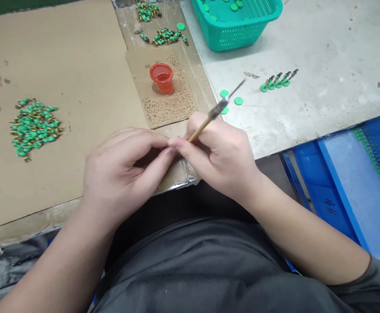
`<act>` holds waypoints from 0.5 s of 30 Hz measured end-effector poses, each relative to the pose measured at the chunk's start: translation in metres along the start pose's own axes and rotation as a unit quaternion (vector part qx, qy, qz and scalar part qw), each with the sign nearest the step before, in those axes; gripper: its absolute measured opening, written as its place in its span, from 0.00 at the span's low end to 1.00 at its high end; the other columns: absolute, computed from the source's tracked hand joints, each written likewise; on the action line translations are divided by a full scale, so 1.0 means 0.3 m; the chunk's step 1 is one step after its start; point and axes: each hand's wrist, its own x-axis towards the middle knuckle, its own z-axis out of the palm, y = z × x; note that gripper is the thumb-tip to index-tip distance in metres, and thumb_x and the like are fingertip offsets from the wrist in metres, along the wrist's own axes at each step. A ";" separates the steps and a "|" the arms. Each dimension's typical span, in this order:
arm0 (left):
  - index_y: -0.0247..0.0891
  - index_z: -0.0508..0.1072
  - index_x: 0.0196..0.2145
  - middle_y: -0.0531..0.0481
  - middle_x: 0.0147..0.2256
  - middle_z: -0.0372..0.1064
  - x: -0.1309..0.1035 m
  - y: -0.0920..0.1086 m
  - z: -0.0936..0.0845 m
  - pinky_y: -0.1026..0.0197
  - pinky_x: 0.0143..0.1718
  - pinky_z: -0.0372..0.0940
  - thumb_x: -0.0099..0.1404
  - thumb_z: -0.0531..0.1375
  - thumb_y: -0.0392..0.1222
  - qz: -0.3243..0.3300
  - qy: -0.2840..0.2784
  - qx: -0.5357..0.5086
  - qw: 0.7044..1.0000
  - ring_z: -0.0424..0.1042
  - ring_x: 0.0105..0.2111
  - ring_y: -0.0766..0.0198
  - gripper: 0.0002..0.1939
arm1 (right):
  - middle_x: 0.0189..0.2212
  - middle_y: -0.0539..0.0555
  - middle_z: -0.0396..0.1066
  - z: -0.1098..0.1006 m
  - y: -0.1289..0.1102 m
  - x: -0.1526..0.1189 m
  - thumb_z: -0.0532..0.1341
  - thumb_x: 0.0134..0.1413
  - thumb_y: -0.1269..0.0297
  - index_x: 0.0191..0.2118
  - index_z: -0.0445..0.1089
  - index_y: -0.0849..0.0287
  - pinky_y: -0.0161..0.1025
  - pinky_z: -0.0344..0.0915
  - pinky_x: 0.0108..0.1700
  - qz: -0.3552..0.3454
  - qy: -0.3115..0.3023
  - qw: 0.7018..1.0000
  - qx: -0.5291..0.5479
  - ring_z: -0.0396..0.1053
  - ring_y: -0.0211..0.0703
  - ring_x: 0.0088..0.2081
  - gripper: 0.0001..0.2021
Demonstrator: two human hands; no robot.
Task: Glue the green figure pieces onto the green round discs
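My left hand (121, 167) is closed in a pinch at the table's near edge. Its thumb and forefinger meet my right hand's fingertips, and whatever sits between them is almost wholly hidden. My right hand (224, 154) holds a thin wooden-handled needle tool (206, 128) with a dark wrapped collar. The needle end points up and away from me, to the right. Just past the hands, a small red cup (161, 78) of liquid stands on a speckled cardboard piece (167, 111). Green discs (238, 101) with small holes lie near the tool's tip.
On cardboard at left lies a heap of small green, yellow and black pieces (35, 128); more such pieces (167, 36) lie at the back. A green basket (238, 34) holds discs. Several assembled discs with upright pieces (276, 83) stand at right. A blue crate (333, 187) is below right.
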 end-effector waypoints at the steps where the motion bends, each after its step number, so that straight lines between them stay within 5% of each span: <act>1: 0.44 0.81 0.44 0.58 0.40 0.83 0.001 -0.001 0.000 0.64 0.48 0.71 0.81 0.67 0.39 0.002 0.002 0.002 1.000 0.81 0.40 0.68 0.04 | 0.41 0.49 0.79 0.006 -0.001 -0.005 0.59 0.87 0.60 0.49 0.75 0.55 0.40 0.76 0.53 -0.012 0.007 1.000 0.006 0.79 0.42 0.44 0.10; 9: 0.43 0.80 0.45 0.55 0.41 0.84 0.001 -0.023 -0.006 0.62 0.49 0.72 0.80 0.66 0.36 0.040 0.001 -0.020 0.999 0.81 0.41 0.67 0.04 | 0.41 0.51 0.79 0.023 -0.006 -0.018 0.54 0.89 0.58 0.47 0.73 0.53 0.40 0.73 0.49 -0.027 -0.012 0.999 -0.029 0.77 0.42 0.42 0.14; 15: 0.43 0.82 0.47 0.54 0.44 0.86 0.002 -0.009 -0.010 0.63 0.52 0.74 0.79 0.69 0.36 0.012 -0.015 -0.025 0.999 0.83 0.44 0.67 0.02 | 0.42 0.52 0.81 -0.030 0.008 0.019 0.58 0.87 0.56 0.42 0.74 0.53 0.41 0.75 0.49 0.070 0.019 0.997 -0.010 0.78 0.43 0.42 0.16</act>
